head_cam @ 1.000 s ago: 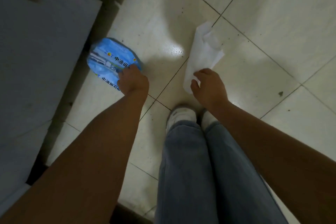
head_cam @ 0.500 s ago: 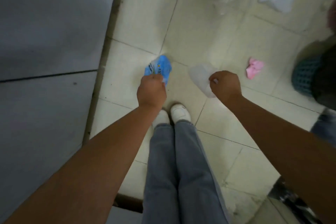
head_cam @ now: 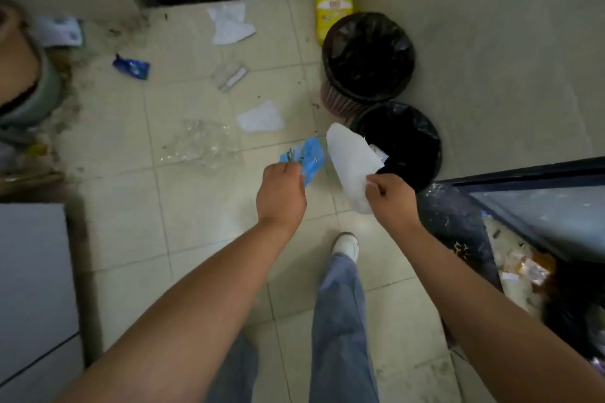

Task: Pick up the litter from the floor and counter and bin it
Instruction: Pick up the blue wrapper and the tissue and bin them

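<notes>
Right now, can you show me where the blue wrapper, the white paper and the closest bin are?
blue wrapper [head_cam: 309,155], head view, on its printed middle.
white paper [head_cam: 352,160], head view, on the flat middle of the sheet.
closest bin [head_cam: 411,145], head view, on the black liner inside.

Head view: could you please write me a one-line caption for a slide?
Left hand holds a blue wrapper, right hand a white paper, beside two black-lined bins on a littered tile floor.

head-worn camera looks steeply down at floor [head_cam: 203,216], slightly blurred.
</notes>
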The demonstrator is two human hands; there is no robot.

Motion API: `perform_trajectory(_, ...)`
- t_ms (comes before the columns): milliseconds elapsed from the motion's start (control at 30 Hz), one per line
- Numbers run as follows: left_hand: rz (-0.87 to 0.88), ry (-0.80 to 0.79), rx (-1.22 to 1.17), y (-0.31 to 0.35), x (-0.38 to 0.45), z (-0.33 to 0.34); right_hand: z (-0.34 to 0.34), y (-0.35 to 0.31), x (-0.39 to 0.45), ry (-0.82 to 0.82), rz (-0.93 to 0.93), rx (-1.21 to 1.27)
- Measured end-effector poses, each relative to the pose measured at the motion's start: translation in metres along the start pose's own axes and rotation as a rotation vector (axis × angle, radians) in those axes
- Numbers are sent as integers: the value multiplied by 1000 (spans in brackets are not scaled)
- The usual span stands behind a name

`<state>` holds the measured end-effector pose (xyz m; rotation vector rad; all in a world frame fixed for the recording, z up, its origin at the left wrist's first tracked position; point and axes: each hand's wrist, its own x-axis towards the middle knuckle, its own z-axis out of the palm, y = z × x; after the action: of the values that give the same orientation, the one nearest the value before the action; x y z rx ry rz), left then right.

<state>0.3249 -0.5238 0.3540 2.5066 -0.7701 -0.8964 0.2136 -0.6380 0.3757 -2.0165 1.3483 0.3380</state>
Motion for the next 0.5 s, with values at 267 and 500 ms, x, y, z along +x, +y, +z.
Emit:
perform_trajectory(267, 35, -2, -72, 154, 88, 99, -77, 120, 106, -95, 134, 53)
perform_trajectory(500, -86, -196, 17, 184, 156, 155, -70, 170, 192, -352, 216, 28)
